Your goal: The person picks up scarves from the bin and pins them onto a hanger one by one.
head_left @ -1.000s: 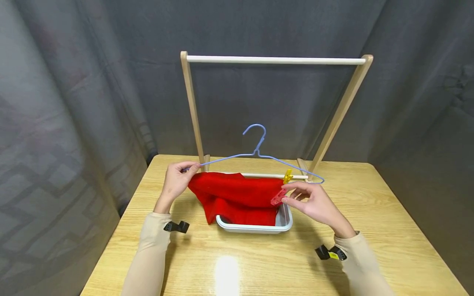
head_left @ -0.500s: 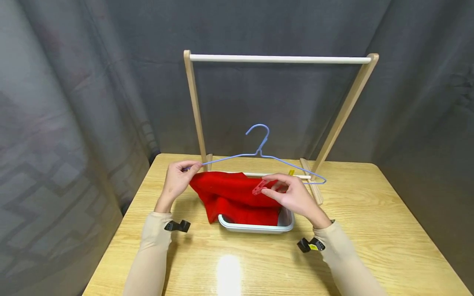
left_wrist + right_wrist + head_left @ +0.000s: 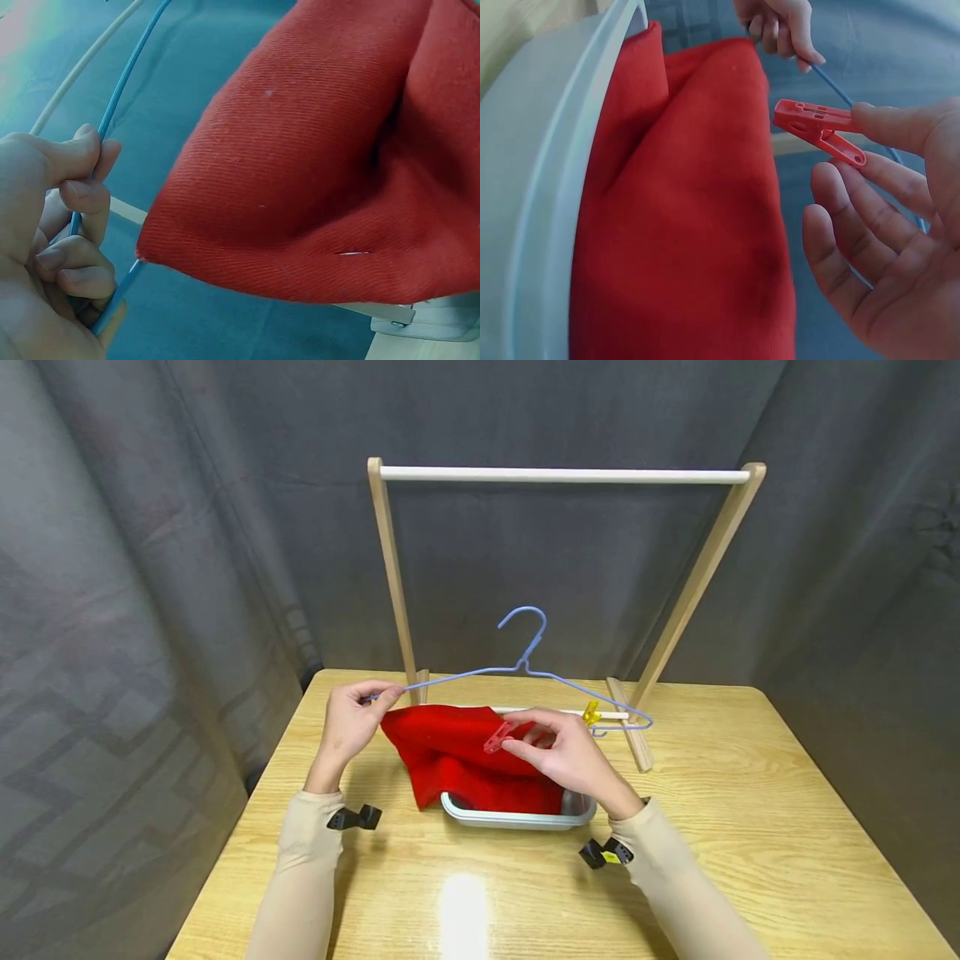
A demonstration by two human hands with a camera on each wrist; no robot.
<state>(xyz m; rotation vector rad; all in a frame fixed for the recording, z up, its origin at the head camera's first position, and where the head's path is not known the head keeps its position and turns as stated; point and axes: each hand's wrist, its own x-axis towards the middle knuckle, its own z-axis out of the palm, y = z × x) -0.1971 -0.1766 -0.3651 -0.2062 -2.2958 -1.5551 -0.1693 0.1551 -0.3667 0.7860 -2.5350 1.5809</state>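
Note:
My left hand grips the left end of a blue wire hanger, its thumb and curled fingers round the wire. Below the hanger a red cloth hangs down into a white basin. A yellow clothespin sits near the cloth's right end at the hanger's lower bar. Between thumb and forefinger, my right hand pinches a red clothespin in front of the cloth. In the right wrist view that clothespin is apart from the cloth. The left wrist view has the cloth's corner beside the lower wire.
Behind the hanger stands a wooden rack with a white top bar and a foot at the right. Everything rests on a wooden table. Grey curtains enclose the back and sides.
My right hand has carried the red clothespin leftward across the cloth, away from the yellow clothespin. My left hand and the hanger stay nearly in place.

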